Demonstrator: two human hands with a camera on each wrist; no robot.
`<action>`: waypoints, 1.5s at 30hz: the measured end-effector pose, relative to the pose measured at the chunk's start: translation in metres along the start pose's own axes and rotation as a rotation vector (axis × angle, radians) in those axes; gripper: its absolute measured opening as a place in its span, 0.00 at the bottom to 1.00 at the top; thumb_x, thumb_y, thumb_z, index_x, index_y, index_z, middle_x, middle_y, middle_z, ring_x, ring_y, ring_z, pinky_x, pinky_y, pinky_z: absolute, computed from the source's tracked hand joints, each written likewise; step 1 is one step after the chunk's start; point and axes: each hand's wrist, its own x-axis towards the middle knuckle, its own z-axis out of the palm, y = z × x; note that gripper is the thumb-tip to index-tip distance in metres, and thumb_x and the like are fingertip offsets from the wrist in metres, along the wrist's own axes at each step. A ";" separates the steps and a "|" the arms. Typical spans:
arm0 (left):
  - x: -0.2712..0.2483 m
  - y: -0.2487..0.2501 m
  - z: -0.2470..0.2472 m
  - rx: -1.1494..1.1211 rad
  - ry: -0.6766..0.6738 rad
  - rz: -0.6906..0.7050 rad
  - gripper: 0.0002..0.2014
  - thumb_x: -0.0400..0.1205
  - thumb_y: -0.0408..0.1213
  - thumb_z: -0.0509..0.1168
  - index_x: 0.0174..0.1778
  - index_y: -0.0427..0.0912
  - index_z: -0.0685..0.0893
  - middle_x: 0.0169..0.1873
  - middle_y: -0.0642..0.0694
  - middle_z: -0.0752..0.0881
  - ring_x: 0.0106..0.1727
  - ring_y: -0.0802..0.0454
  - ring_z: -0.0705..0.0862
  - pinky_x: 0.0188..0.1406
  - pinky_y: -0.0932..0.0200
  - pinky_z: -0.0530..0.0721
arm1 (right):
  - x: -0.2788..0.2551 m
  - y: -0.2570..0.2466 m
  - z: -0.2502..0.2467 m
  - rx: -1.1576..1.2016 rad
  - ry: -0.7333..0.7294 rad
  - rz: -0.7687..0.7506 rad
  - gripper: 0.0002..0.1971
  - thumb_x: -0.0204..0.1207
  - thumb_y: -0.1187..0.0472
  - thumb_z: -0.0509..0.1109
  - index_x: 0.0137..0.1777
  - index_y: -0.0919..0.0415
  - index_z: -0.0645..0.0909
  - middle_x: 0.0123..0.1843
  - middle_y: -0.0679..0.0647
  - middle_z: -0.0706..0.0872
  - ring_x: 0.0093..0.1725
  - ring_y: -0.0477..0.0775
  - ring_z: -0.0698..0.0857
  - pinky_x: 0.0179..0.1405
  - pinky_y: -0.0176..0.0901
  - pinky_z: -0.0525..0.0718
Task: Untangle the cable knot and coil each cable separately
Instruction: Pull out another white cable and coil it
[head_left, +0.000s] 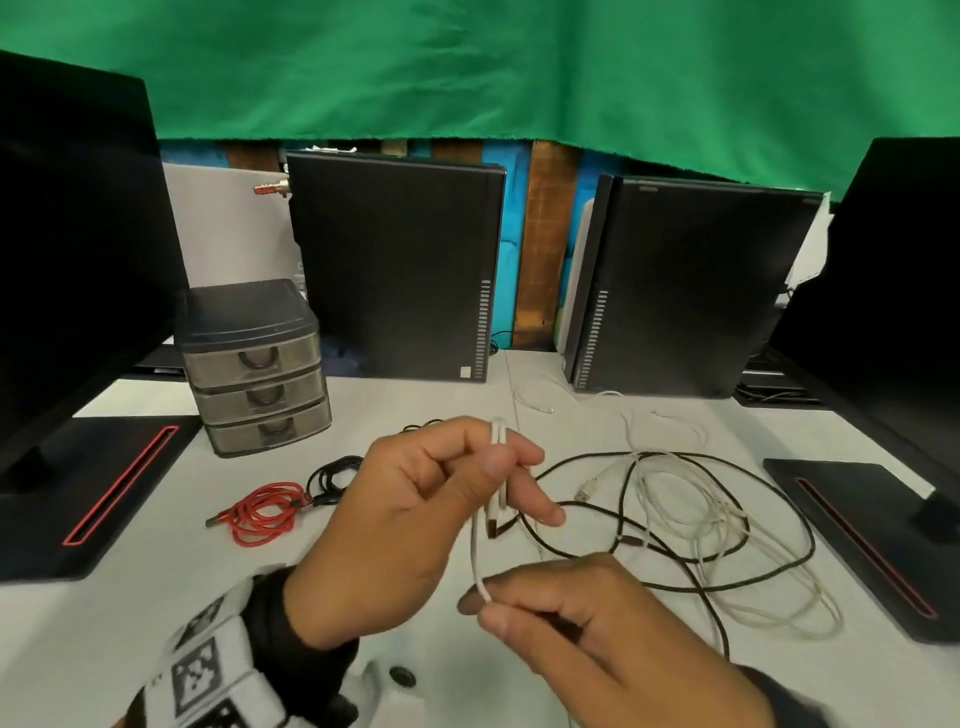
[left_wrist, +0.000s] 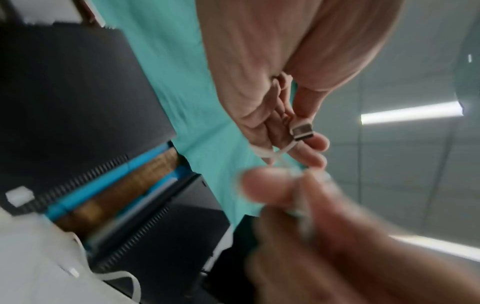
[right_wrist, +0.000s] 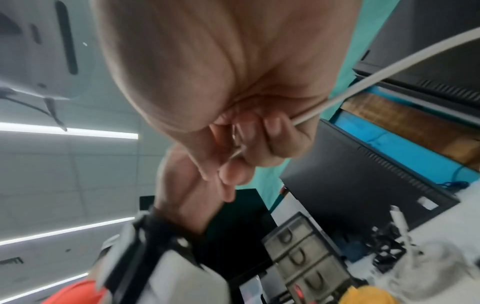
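Observation:
My left hand (head_left: 511, 467) is raised above the table and pinches a small folded loop of white cable (head_left: 475, 551) between thumb and fingers. The cable's USB plug (left_wrist: 302, 130) lies against the fingertips. Just below, my right hand (head_left: 483, 605) pinches the same white cable where it hangs down. In the right wrist view the white cable (right_wrist: 363, 82) leaves the curled right hand (right_wrist: 259, 133) toward the upper right. A loose tangle of black and white cables (head_left: 675, 519) lies on the table to the right.
A coiled red cable (head_left: 265, 512) and a coiled black cable (head_left: 332, 475) lie at the left. A small drawer unit (head_left: 254, 364) stands behind them. Two black computer towers (head_left: 395, 270) stand at the back. Monitor bases (head_left: 93, 499) flank both sides.

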 end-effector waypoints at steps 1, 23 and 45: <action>0.000 -0.002 0.000 0.108 0.007 0.017 0.12 0.87 0.44 0.62 0.48 0.43 0.89 0.37 0.46 0.92 0.48 0.48 0.91 0.62 0.57 0.83 | -0.003 -0.005 -0.005 -0.040 -0.010 -0.013 0.12 0.84 0.43 0.63 0.55 0.43 0.87 0.31 0.50 0.82 0.32 0.47 0.82 0.35 0.42 0.80; -0.003 0.015 0.001 -0.196 0.074 0.072 0.14 0.85 0.43 0.60 0.55 0.47 0.90 0.38 0.50 0.91 0.50 0.45 0.92 0.62 0.60 0.82 | -0.002 -0.003 -0.008 0.086 0.079 -0.020 0.09 0.84 0.48 0.67 0.56 0.39 0.89 0.26 0.45 0.80 0.27 0.45 0.77 0.29 0.38 0.75; -0.006 -0.001 0.002 -0.314 -0.317 -0.222 0.19 0.91 0.42 0.55 0.60 0.34 0.87 0.27 0.47 0.84 0.31 0.53 0.87 0.67 0.53 0.79 | 0.003 0.027 -0.047 0.169 0.590 -0.126 0.10 0.75 0.64 0.70 0.48 0.53 0.92 0.38 0.38 0.92 0.35 0.36 0.86 0.37 0.21 0.78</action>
